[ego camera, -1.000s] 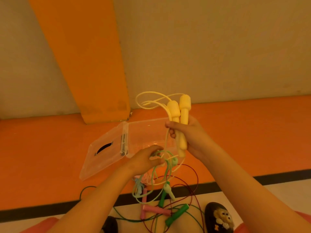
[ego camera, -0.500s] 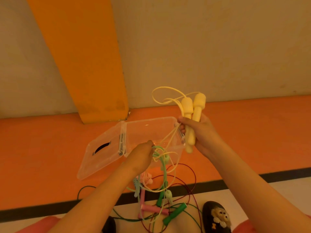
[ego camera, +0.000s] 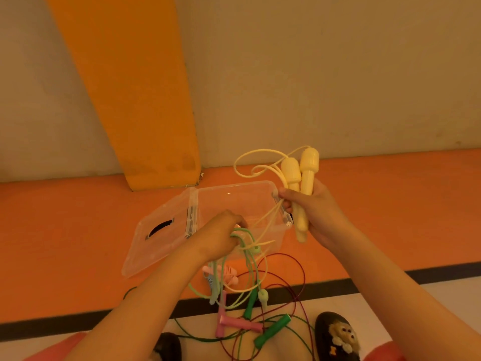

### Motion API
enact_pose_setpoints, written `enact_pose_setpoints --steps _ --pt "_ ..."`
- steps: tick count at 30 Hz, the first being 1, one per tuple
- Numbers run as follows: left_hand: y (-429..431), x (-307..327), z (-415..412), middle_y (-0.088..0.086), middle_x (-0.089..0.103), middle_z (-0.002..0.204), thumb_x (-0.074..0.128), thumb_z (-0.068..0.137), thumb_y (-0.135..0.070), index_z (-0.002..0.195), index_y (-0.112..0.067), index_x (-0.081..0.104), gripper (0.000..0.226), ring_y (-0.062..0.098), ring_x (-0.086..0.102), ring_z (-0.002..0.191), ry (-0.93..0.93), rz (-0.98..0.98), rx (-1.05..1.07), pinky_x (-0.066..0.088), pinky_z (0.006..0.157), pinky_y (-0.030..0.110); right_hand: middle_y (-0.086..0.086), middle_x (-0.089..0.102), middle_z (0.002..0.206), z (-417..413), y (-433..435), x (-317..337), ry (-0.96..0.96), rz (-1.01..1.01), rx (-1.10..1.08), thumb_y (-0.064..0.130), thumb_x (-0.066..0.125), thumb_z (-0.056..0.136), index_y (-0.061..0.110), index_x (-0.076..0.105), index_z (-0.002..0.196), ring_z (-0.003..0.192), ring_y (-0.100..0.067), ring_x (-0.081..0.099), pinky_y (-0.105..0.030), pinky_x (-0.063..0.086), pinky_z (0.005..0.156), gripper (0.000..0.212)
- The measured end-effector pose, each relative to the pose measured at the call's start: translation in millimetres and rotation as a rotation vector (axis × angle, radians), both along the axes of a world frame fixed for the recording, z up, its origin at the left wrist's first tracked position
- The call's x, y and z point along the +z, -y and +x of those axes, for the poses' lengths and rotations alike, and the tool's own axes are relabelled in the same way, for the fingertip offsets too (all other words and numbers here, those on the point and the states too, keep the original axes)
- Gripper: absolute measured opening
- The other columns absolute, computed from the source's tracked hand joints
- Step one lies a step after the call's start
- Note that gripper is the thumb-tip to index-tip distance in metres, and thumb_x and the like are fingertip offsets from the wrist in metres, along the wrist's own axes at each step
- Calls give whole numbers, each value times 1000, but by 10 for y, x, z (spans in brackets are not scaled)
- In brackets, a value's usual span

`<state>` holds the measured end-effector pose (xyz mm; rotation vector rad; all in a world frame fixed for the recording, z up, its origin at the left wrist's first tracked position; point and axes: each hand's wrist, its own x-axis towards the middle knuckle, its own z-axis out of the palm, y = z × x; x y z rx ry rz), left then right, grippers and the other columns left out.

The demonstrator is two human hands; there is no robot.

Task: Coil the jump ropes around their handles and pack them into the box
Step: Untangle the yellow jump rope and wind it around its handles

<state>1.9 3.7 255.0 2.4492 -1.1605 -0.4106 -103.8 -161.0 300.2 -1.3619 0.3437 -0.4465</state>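
Ropes [ego camera: 272, 330] — unsorted lot, nearest, on the floor between two black shoes [ego camera: 338, 337]. It includes pink handles [ego camera: 242, 324], green handles [ego camera: 250, 304], a maroon cord [ego camera: 299, 272] and a thin green one, all crossed over one another and none coiled. A mint handle [ego camera: 263, 296] hangs just above the heap.

Left hand [ego camera: 221, 237]: fingers curled round a bunch of mint cord [ego camera: 248, 239] mixed with yellow strands, held at the box's near rim.

Box [ego camera: 234, 194]: clear plastic, standing on the orange floor. Its lid [ego camera: 161, 238] is swung open to the left. No rope appears to be packed yet.

Right hand [ego camera: 315, 212]: wrapped round the two yellow handles [ego camera: 303, 188], held upright side by side above the box's right end. The yellow cord [ego camera: 260, 150] stands off their tops in loose loops, then drops across the box to the left hand.

Behind: orange pillar [ego camera: 145, 100], plain wall [ego camera: 338, 74].

Hazards, as judged:
- Yellow and mint strands share one grip, so winding the yellow now would likely drag the mint rope up with it or pull the crossing into a knot.
- The cord runs over the rim of a light box, so a hard tug might shift or tip it.
- The top loops are slack and could slip off the handles unless kept taut.
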Motion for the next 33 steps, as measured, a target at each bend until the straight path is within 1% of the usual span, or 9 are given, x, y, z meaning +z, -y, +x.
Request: enact_pose_setpoints --steps 5,12,15,19,24,26,29,31,33 --pt "-70 7 17 13 61 113 54 96 -18 109 -7 58 18 28 56 103 162 118 84 40 76 30 -5 61 71 -11 13 -19 -8 -11 -14 -3 65 83 12 55 98 57 -11 54 -23 47 53 24" --pt "-110 127 35 13 61 102 48 99 -30 102 -10 52 21 32 58 97 367 151 134 41 68 35 -6 61 74 -3 8 -53 -12 -24 -21 -2 65 83 8 55 108 60 -12 55 -25 47 57 28" --pt "-160 163 63 5 62 85 51 97 -34 93 -16 59 20 27 59 87 261 -4 64 41 65 35 -13 62 83 15 -20 -82 -19 -17 4 -1 65 84 4 54 114 61 -14 55 -27 47 59 33" --pt "-122 268 13 -7 53 65 56 96 -23 76 -22 58 20 10 50 62 10 -463 -34 36 58 29 -10 58 74 40 -145 -177 -24 -4 69 -6 63 83 6 55 101 56 -13 52 -24 46 53 24" --pt "-84 425 -65 -7 41 52 48 100 -15 86 -13 61 18 9 34 43 -516 -1009 213 30 43 22 -9 58 71 70 -178 -255 -52 18 100 -5 63 84 10 54 98 54 -12 52 -22 46 51 23" --pt "-112 427 -53 -8 45 51 46 101 -15 88 -9 59 19 9 36 40 -578 -945 252 30 41 21 -8 58 70 95 -169 -268 -69 8 96 -6 63 84 10 54 97 52 -12 52 -21 46 50 23" --pt "-122 337 -137 -7 56 53 44 102 -15 80 -12 58 26 6 36 36 -414 -463 124 30 42 22 -6 54 66 110 -155 -344 -104 -9 48 -8 62 84 11 53 97 49 -10 50 -20 44 47 25" --pt "-89 347 -169 -7 56 55 42 102 -13 80 -12 57 27 4 33 35 -508 -562 111 27 41 20 -8 54 68 117 -112 -391 -135 2 11 -7 61 85 6 53 102 50 -10 50 -20 44 46 23" --pt "-101 395 -112 -6 54 57 40 102 -13 85 -10 57 24 4 29 35 -718 -873 162 25 38 18 -8 55 69 134 -52 -413 -169 1 -32 -6 60 85 2 52 108 52 -12 50 -20 44 46 25"
